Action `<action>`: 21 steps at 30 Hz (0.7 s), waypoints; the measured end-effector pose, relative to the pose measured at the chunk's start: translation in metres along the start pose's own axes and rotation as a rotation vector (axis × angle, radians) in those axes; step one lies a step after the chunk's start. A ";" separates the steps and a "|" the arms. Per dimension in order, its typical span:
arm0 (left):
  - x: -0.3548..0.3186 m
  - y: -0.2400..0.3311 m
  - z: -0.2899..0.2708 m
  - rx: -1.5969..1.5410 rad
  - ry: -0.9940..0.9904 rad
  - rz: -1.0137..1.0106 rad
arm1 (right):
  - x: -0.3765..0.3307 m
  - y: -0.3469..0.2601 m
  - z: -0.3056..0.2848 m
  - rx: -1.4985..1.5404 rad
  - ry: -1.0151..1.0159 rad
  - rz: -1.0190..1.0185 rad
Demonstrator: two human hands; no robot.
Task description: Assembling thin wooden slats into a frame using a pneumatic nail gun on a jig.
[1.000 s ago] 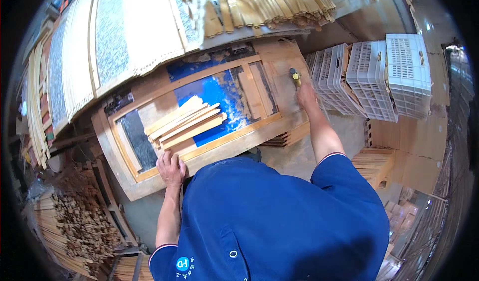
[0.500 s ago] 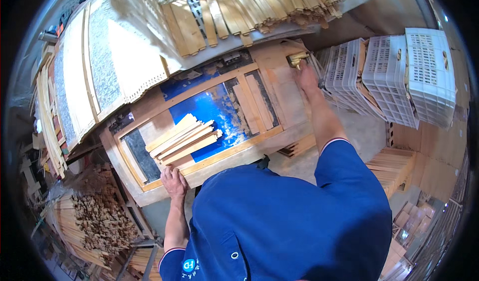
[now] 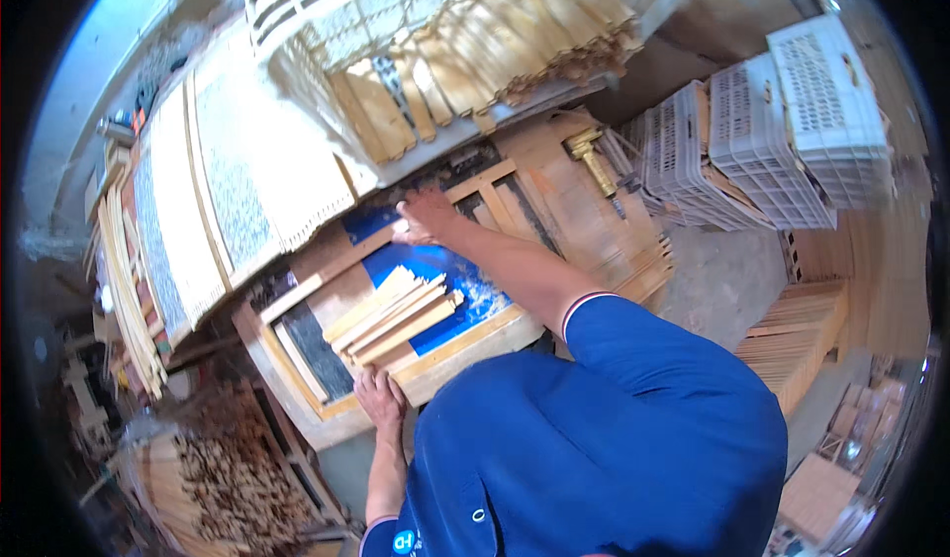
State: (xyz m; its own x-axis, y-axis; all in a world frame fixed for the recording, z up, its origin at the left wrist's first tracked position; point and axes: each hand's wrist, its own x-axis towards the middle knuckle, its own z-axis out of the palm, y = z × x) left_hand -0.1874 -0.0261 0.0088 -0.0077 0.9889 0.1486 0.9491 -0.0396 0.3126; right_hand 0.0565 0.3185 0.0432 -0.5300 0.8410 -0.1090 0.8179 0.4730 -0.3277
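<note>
The right hand reaches across the shallow wooden work tray and lies open, fingers spread, on the bright blue sheet at the tray's far edge, seemingly grasping nothing. The left hand rests with loosely curled fingers on the tray's near rim. A bundle of pale flat wooden slats lies between them. A brass-coloured tool sits well apart, to the right.

The right hand let go of the brass-coloured metal tool, left it lying at the far right of the wooden workbench, and swung left over to the blue sheet inside the wooden frame.
</note>
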 end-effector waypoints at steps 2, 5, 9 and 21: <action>0.002 0.000 -0.004 -0.038 -0.017 0.005 | 0.006 0.003 -0.019 0.039 -0.037 -0.094; -0.004 -0.006 -0.007 -0.085 -0.001 0.042 | -0.030 -0.012 -0.053 0.041 0.146 -0.226; 0.004 -0.016 -0.025 -0.101 -0.351 0.021 | -0.094 -0.044 -0.113 0.064 0.310 -0.323; 0.106 0.072 -0.088 -0.041 -0.713 0.905 | -0.405 -0.082 -0.189 -0.264 0.862 0.328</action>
State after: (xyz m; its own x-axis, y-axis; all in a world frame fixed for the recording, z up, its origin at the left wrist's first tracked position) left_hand -0.1475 0.0635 0.1294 0.8628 0.4519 -0.2264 0.5055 -0.7676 0.3941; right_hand 0.2459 -0.0113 0.2917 -0.0046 0.7965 0.6046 0.9763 0.1345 -0.1698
